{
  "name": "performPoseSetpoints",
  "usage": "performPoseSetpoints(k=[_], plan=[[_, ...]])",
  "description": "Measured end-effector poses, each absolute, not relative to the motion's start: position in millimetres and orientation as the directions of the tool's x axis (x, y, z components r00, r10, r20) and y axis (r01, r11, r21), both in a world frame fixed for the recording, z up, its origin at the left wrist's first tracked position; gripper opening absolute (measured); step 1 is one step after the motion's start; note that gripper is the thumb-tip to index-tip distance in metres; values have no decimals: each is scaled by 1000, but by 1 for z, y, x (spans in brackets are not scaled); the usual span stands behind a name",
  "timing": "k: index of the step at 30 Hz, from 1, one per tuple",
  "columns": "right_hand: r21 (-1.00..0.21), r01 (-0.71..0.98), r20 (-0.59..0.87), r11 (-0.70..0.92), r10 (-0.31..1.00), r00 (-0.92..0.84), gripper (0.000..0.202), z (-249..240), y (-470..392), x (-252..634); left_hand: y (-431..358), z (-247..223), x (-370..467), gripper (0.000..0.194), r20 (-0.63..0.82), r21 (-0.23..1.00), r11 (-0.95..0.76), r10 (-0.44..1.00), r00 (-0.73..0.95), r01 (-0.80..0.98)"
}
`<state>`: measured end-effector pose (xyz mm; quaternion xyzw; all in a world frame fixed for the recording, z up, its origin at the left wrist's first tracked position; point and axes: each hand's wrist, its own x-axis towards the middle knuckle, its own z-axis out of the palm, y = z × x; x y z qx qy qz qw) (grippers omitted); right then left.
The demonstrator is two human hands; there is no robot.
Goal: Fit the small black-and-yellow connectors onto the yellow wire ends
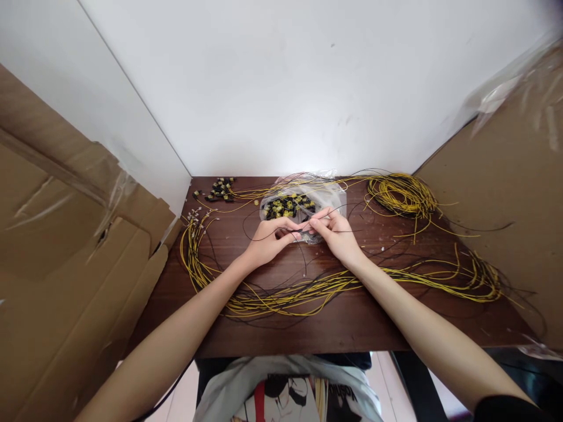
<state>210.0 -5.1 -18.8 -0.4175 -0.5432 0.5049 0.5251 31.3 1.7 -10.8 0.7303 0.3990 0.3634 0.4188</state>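
Near the middle of the brown table, my left hand (273, 239) pinches a thin black wire between thumb and fingertips. My right hand (335, 233) is closed on the black wire just to the right, its fingertips almost touching the left ones. A small dark piece shows at the left fingertips, too small to make out. Behind both hands lies a clear plastic bag (332, 196) with black and yellow connectors (285, 205) in it. Yellow and black wires (290, 296) run across the table in front of my hands, beneath my forearms.
A coil of yellow wire (402, 196) lies at the back right. More small connectors (221, 189) are at the back left. Wire ends with white tips (196, 215) bunch at the left. Cardboard (65, 264) flanks the left side, another cardboard sheet (501, 193) the right, a white wall (299, 88) behind.
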Motion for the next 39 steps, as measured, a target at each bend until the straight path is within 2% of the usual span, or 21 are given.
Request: performPoseSetpoints(k=[3, 10, 17, 27, 33, 39], plan=[[-986, -84, 154, 145, 982, -107, 31, -17, -5, 210, 1, -11, 31, 17, 193, 901, -331, 885, 423, 281], [-990, 13, 133, 140, 966, -221, 26, -15, -7, 212, 2, -11, 32, 13, 196, 910, -325, 884, 424, 257], [-992, -50, 125, 120, 984, -130, 30, -18, -6, 211, 2, -13, 31, 16, 206, 916, -327, 881, 426, 234], [-988, 57, 128, 144, 967, -221, 24, -17, -7, 213, 1, -10, 32, 13, 199, 920, -316, 887, 417, 233], [-993, -38, 120, 115, 978, -171, 26, -18, -8, 211, 1, -12, 32, 16, 202, 923, -315, 885, 419, 220], [-992, 30, 114, 123, 974, -197, 30, -14, -9, 211, 0, -10, 33, 12, 201, 918, -316, 892, 406, 238]])
